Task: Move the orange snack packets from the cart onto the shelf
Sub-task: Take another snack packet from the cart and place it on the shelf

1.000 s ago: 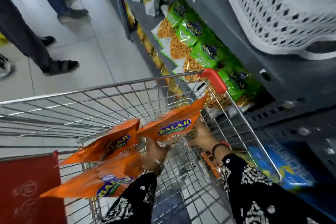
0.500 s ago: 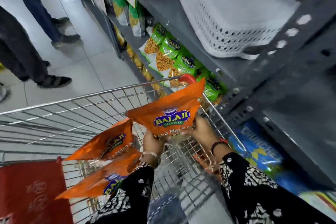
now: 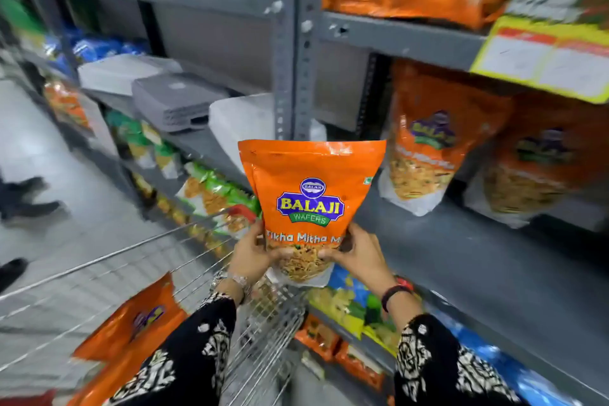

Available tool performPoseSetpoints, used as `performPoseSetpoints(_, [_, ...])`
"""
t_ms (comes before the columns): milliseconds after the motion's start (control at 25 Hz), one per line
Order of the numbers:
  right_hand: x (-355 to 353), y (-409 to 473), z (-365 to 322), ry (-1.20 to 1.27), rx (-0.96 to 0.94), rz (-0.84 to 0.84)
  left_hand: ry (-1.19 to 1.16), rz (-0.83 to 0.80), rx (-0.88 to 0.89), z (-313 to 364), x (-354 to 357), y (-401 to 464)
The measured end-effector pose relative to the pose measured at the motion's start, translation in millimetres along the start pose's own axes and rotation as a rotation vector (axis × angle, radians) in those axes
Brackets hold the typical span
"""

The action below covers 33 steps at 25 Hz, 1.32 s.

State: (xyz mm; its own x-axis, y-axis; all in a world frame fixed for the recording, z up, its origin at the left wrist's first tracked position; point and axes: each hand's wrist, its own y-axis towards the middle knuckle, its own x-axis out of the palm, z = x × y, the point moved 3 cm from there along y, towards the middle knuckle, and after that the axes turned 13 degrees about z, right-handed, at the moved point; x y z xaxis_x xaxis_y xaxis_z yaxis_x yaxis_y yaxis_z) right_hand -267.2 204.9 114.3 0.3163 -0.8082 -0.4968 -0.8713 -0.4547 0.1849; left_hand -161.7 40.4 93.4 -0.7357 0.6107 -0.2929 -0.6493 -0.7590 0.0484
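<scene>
I hold one orange Balaji snack packet [image 3: 311, 194] upright in front of the grey shelf [image 3: 461, 260], above the cart's right rim. My left hand [image 3: 252, 254] grips its lower left corner and my right hand [image 3: 357, 257] grips its lower right corner. More orange packets [image 3: 138, 326] lie in the wire cart [image 3: 99, 273] at the lower left. On the shelf to the right, matching orange packets [image 3: 431, 138] stand upright.
Grey and white plastic baskets [image 3: 174, 102] sit on the shelf to the left of the upright post [image 3: 293, 59]. Green packets [image 3: 214, 188] fill the lower shelf. A yellow price label [image 3: 547, 59] hangs at the upper right. Other people's feet [image 3: 23, 198] are on the floor at the left.
Both hands have lifted the orange packet out of the cart and turned it upright, up to shelf height. My view has swung up and right toward the shelf.
</scene>
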Motion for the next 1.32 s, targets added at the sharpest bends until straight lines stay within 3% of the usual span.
performPoseSetpoints(320, [-179, -20, 46, -0.060, 0.141, 0.410, -0.063, -0.323, 0.245, 125, 161, -18])
performPoseSetpoints(640, [-296, 15, 96, -0.149, 0.223, 0.657, -0.082, -0.563, 0.259, 177, 316, -13])
performPoseSetpoints(880, [-307, 29, 148, -0.221, 0.309, 0.714, 0.027, -0.629, 0.226, 157, 383, -10])
performPoseSetpoints(1160, [-305, 33, 164, -0.133, 0.374, 0.742, 0.030, -0.613, 0.250, 148, 397, -9])
performPoseSetpoints(1320, [-279, 9, 149, 0.008, 0.394, 0.961, -0.079, -0.560, 0.246, 139, 363, -18])
